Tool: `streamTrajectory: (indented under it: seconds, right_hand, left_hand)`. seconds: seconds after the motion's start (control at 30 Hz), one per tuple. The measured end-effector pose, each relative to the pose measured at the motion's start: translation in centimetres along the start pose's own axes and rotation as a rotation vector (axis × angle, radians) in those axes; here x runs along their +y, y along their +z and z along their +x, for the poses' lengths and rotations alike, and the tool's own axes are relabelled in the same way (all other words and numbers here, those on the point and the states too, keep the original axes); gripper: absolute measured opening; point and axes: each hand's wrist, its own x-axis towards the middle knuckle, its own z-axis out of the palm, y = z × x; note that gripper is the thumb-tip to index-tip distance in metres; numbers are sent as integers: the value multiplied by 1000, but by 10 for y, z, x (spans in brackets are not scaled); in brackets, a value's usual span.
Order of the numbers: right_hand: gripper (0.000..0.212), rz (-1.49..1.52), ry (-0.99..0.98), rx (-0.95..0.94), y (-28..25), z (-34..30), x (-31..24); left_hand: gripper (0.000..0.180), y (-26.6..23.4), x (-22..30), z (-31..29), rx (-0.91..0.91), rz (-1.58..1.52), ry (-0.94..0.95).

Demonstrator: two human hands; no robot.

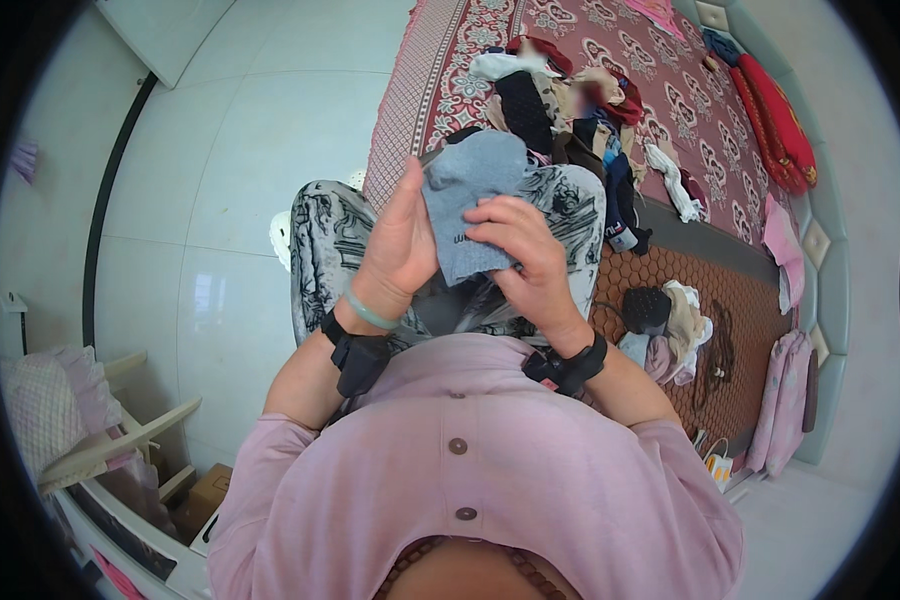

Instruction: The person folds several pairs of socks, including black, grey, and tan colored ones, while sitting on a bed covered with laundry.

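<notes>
A grey-blue sock [478, 170] is held up over my lap, its cuff toward me and dark lettering near the cuff. My right hand [523, 250] grips its right side near the cuff, with the fingers bent over the front. At the sock's left edge is my left hand [398, 240], thumb straight up and palm turned toward the cloth. The other left fingers are hidden behind the sock, which rests against them. Below it are my black-and-white patterned trousers [330, 240].
A heap of socks and small clothes [560, 100] lies ahead on the red patterned bed cover [610, 30]. To the right, a smaller pile [675, 330] sits on a brown mat [635, 275]. A white chair [120, 440] stands at lower left on pale floor tiles [215, 330].
</notes>
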Motion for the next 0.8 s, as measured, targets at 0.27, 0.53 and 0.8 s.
streamTrajectory:
  seconds: [0.27,0.53,0.8]
  right_hand:
    - [24,122,163,-86,19,-10,20]
    - [16,455,755,165,42,-3,34]
    - [26,155,694,107,54,8,45]
  left_hand:
    - [37,-54,-7,1,125,-39,-112]
    - [41,-56,-13,6,75,-85,-62]
    - [44,-52,-13,1,43,55,-41]
